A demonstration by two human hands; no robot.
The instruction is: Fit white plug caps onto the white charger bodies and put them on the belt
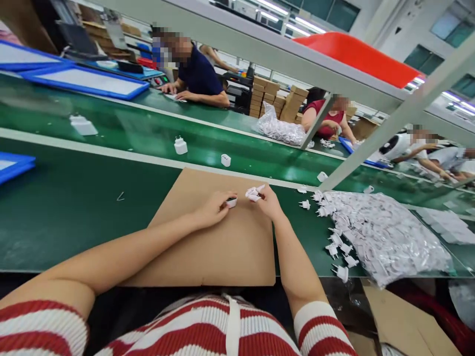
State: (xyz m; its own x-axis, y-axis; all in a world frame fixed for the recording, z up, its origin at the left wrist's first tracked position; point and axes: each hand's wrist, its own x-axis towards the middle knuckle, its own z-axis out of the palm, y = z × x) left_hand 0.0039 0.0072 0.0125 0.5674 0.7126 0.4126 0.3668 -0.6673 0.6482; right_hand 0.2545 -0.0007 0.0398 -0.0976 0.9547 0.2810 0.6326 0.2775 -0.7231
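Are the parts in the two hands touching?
Apart: head view shows cardboard between the cap in the left hand and the plug pieces in the right hand.

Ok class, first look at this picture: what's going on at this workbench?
A person in a red-and-white striped top has both hands over a cardboard sheet on a green table. The left hand pinches a small white shell; the right hand holds a few white pronged parts close beside it. A heap of similar parts lies to the right. White blocks sit on the green belt beyond, where other people work.
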